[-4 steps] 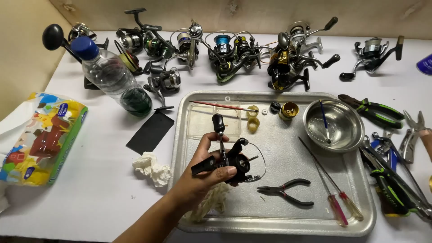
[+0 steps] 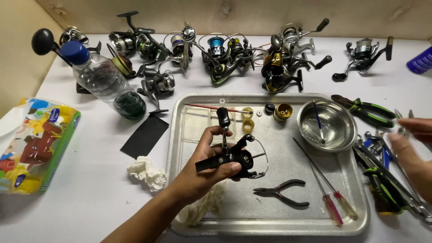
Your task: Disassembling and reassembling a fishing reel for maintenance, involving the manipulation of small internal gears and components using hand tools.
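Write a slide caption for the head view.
Left hand holds a black fishing reel over a metal tray; right hand reaches among tools.

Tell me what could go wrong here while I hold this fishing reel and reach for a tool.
The left hand alone holds the black spinning reel above the metal tray; it might slip and drop. The right hand reaches into crowded tools by the green-handled pliers; a pinch or snag seems possible. Small parts like the gold spool lie loose and could roll.
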